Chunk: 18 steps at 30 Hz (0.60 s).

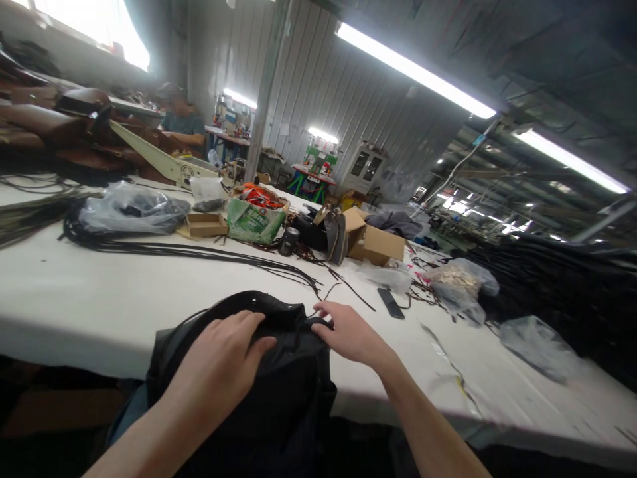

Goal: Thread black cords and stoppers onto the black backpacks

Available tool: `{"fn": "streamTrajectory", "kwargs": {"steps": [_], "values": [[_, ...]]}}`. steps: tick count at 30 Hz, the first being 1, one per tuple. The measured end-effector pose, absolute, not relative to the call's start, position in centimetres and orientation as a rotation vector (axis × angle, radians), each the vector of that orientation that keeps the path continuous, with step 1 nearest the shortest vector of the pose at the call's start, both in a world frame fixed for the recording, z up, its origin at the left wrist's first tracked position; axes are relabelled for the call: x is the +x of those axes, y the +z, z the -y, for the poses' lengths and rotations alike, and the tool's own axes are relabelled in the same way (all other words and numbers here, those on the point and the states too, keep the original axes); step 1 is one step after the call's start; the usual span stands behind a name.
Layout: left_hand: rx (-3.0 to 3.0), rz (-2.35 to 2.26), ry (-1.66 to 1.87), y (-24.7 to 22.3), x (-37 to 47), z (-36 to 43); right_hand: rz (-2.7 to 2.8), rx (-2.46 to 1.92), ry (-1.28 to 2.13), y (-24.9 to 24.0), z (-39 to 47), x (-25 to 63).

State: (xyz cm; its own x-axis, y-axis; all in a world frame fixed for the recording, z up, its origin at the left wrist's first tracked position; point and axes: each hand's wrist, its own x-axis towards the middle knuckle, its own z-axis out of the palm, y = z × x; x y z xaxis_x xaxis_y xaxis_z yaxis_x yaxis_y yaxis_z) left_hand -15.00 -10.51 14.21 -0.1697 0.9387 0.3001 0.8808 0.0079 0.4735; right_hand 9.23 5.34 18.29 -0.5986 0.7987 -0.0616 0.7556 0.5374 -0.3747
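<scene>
**Black eyeleted bag (288,392) in hand, rim being handled**

Lying at lower centre of frame, over near edge of worktop (124,279). Left hand (219,352) across rim, thumb and fingers apart. Right hand (348,332) at rim's right end; cannot tell if pinching. Apparently arranging rim; limp fabric likely calling for firm hold on both sides. Black cords (94,244) beyond.

i've got open tabletop (405,355) nearside of the phone (391,303). farside blocked: clear plastic (385,275), cardboard box (383,245). left: cord ends (303,272), then black fabric (288,372) nearer me.
</scene>
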Motion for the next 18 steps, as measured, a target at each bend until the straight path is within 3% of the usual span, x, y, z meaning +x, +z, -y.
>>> {"fn": "streamTrajectory", "kwargs": {"steps": [7, 13, 18], "values": [[1.8, -1.813, 0.654, 14.6, -9.8, 5.0, 2.438, -1.511, 0.404, 16.1, 1.2, 10.7], [1.694, -1.636, 0.749, 13.2, -9.3, 3.8, 2.258, -1.559, 0.473, 13.4, 3.6, 12.5], [1.629, -1.515, 0.859, 12.7, -8.4, 4.0, 2.172, -1.551, 0.646, 14.6, 1.8, 13.0]]}}
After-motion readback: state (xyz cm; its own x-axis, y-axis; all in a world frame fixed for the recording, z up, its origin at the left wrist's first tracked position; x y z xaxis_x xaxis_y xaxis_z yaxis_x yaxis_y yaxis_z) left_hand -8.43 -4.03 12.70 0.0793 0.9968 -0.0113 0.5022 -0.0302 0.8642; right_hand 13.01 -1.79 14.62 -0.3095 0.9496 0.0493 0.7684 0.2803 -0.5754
